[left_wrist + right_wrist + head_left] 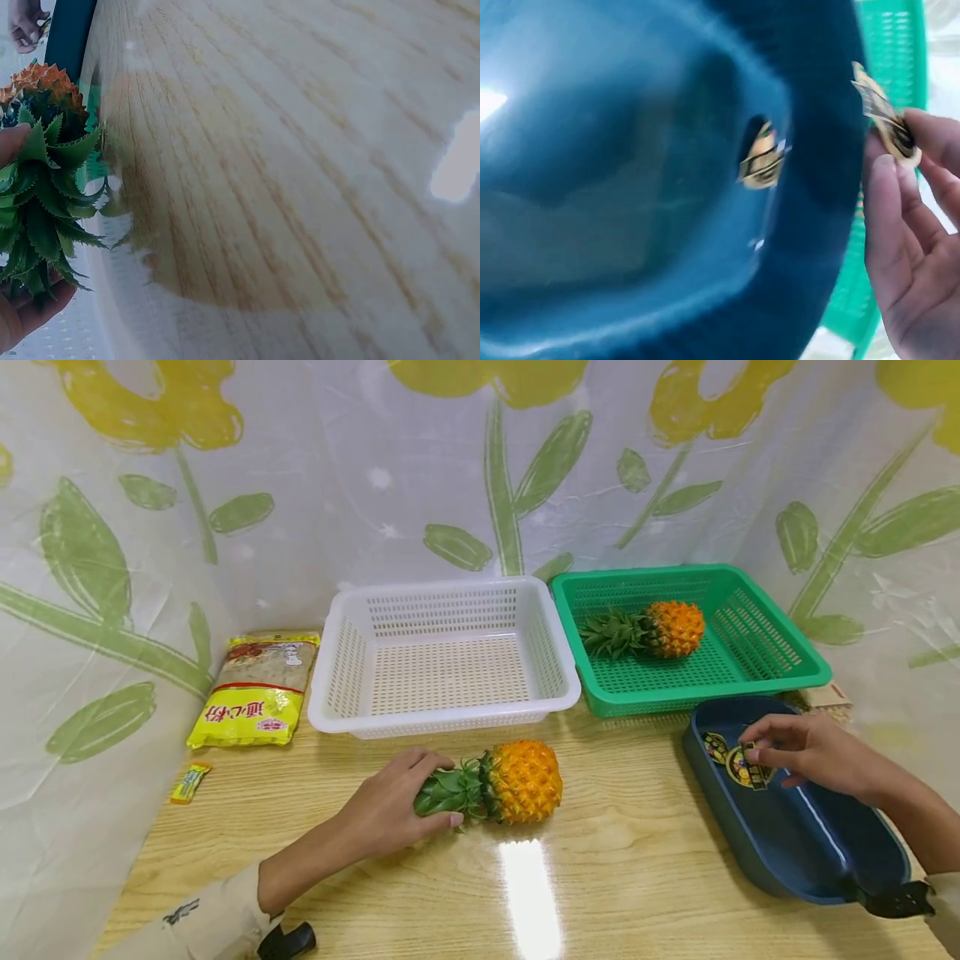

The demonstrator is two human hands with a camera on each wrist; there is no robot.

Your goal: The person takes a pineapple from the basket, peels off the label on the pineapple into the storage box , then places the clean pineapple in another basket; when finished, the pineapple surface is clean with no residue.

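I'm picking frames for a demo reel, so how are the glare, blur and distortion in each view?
Head view: sharp, with a bright glare streak on the table below the pineapple. Left wrist view: wood grain bends with strong lens distortion, a glare patch at the right edge, the pineapple's leaves clear. Right wrist view: blurred throughout, the blue tray and the sticker in the right hand soft.

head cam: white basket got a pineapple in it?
No. The white basket is empty; one pineapple lies in the green basket, the other pineapple on the table.
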